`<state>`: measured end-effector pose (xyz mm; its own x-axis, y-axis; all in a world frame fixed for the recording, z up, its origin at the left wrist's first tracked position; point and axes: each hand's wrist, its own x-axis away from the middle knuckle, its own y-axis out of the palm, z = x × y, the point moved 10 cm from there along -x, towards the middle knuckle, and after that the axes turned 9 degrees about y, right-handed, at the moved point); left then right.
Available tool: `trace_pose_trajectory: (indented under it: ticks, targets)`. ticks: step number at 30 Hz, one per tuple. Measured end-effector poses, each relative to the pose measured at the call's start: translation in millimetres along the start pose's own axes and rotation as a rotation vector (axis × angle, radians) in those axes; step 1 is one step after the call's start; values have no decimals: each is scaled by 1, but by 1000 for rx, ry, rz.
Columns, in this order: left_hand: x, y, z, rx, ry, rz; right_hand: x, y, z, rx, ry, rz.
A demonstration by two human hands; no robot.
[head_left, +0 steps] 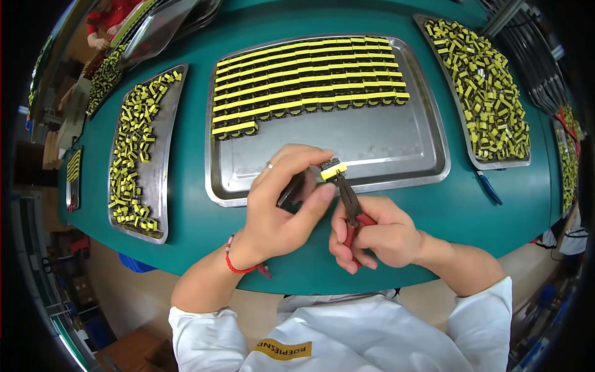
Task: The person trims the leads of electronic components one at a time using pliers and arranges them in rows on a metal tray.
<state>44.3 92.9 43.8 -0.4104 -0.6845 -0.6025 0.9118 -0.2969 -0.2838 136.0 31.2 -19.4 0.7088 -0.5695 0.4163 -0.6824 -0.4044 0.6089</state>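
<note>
My left hand (273,214) pinches a small yellow-and-black electronic component (333,172) between thumb and index finger. A dark object (290,191) shows inside the curl of that hand, too hidden to name. My right hand (387,235) is closed around red-handled pliers (351,201). The dark jaws point up and meet the component's near edge; whether they grip it I cannot tell. Both hands are over the front edge of a metal tray (347,146). Rows of similar yellow-and-black components (310,80) fill the tray's back part, with a short row at its left.
A tray of loose components (133,155) lies left, and a fuller heaped tray (483,93) lies right. A blue-handled tool (489,188) rests on the green table (396,248) beside the right tray. Another person's hand (98,42) is at the far left.
</note>
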Motion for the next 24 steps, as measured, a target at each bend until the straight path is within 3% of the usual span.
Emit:
trace_pose_trajectory:
  ticks: [2, 4, 24]
  targets:
    - [-2, -1, 5, -24, -64, 1, -1, 1, 3, 25, 20, 5]
    - [-5, 2, 19, -225, 101, -59, -3, 2, 6, 50, 38, 7]
    - [-1, 7, 19, -274, 115, -51, -4, 8, 16, 15, 160, -50]
